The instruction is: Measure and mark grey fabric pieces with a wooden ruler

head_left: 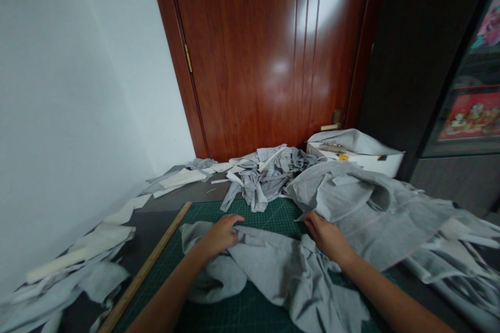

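Note:
A crumpled length of grey fabric (269, 255) lies across the green cutting mat (238, 312). On its upper left edge, my left hand (222, 234) has its fingers closed on the cloth. My right hand (326, 237) is at the right side of the mat, its fingers pinched at the edge of a larger grey fabric piece (375, 218). That piece spreads over the right part of the table in loose folds. The exact grip of the right fingertips is partly hidden.
A wooden ruler (150, 263) lies along the mat's left edge. Fabric scraps (269, 171) are heaped at the back, and pale strips (97, 242) line the wall side. A white box (359, 158) stands back right, before a wooden door (265, 62).

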A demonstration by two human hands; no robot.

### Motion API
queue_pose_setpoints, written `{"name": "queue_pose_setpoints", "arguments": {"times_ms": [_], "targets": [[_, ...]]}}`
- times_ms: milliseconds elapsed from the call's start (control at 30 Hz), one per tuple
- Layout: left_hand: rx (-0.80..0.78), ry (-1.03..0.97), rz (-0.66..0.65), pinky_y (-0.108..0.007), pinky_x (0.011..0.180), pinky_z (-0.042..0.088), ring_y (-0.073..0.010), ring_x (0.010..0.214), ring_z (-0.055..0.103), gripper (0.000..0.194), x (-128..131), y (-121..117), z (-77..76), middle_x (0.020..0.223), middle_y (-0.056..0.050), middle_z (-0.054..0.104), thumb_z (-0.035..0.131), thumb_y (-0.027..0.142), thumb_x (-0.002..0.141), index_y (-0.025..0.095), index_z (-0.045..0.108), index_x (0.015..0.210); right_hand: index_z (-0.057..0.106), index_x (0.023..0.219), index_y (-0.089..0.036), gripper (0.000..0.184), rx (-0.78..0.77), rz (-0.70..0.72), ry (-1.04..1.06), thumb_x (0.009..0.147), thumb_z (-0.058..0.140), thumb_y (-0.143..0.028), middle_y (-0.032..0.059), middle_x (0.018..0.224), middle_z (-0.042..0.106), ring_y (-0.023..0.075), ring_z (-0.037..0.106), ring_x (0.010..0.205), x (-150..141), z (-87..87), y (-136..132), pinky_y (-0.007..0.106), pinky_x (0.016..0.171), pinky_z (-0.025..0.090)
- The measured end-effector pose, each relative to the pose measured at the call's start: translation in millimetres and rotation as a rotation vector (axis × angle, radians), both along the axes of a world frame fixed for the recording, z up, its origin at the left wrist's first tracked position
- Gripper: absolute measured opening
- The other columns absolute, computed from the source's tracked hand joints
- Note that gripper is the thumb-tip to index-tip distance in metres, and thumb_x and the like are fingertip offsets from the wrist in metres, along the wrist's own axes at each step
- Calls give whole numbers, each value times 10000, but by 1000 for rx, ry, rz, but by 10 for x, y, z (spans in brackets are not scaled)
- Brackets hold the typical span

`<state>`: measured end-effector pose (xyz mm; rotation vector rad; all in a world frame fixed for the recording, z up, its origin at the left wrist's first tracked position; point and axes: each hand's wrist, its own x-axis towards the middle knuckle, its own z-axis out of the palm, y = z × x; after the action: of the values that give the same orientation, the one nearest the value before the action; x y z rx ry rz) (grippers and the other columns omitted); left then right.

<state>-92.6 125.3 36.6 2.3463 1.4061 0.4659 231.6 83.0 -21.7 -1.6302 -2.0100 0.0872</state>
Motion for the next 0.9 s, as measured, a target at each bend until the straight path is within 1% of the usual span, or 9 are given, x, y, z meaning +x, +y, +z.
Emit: {"name": "queue_pose_setpoints", "arguments": {"times_ms": [100, 200, 333, 467, 633, 700, 767, 833, 900], "targets": [[63, -11, 9, -342, 956, 399, -217, 1014, 572, 291, -147, 78, -51, 981, -47, 656, 509, 81, 612, 196, 627, 853, 552, 1116, -172, 319, 67, 75, 95, 942, 302, -265, 124, 1085, 644, 223, 622, 985, 6, -44, 38, 352, 848, 473], [95, -62, 49, -333, 844, 438, -206, 852, 587, 78, -167, 106, -53, 806, -27, 631, 486, 198, 724, 209, 563, 718, 496, 1251, -160, 384, 147, 119, 239, 922, 344, -289, 144, 1209, 588, 226, 560, 1113, 7, -51, 45, 385, 956, 439], [125, -148, 131, -325, 762, 450, -195, 784, 578, 161, -134, 140, -15, 787, -21, 603, 368, 285, 825, 216, 508, 788, 541, 1213, -166, 405, 4, 214, 366, 919, 382, -396, 123, 1129, 633, 227, 590, 1054, -38, 102, -94, 379, 946, 446], [112, -205, 161, -309, 726, 450, -194, 781, 573, 179, -104, 138, 39, 776, -13, 588, 359, 326, 828, 211, 495, 810, 639, 990, -180, 274, -189, 354, 211, 782, 606, -356, 82, 987, 656, 229, 603, 951, -96, 314, -278, 330, 853, 457], [-159, -76, -39, -249, 620, 425, -174, 724, 568, 311, -183, -16, 170, 740, 27, 581, 531, 489, 751, 187, 553, 825, 559, 852, -186, 115, -185, 265, 259, 761, 489, -183, 34, 832, 629, 185, 589, 794, -10, 366, -261, 294, 746, 441], [-199, 41, -96, -236, 640, 419, -173, 746, 576, 282, -298, -44, 287, 760, 39, 603, 619, 431, 682, 193, 587, 831, 517, 813, -195, 103, -126, 243, 361, 745, 448, -160, 24, 792, 609, 182, 583, 776, 43, 383, -182, 281, 715, 442], [-121, 146, -43, -236, 695, 419, -179, 780, 587, 177, -443, -20, 479, 763, 37, 628, 624, 328, 636, 208, 610, 765, 500, 774, -199, 124, -59, 214, 410, 686, 446, -131, 19, 751, 594, 187, 581, 751, 69, 483, -81, 278, 692, 443], [-13, 175, 52, -256, 739, 411, -202, 823, 583, 114, -584, 23, 762, 765, 10, 638, 554, 286, 659, 210, 608, 726, 525, 760, -195, 191, 37, 187, 405, 619, 439, -99, 22, 737, 603, 196, 586, 753, 69, 722, 27, 289, 713, 444], [215, 146, 196, -261, 757, 405, -205, 851, 575, 203, -689, 23, 1121, 832, -10, 648, 466, 288, 717, 208, 623, 817, 574, 801, -186, 300, 188, 184, 421, 582, 404, -72, 38, 823, 644, 202, 600, 847, 62, 1106, 116, 306, 801, 438]]}}
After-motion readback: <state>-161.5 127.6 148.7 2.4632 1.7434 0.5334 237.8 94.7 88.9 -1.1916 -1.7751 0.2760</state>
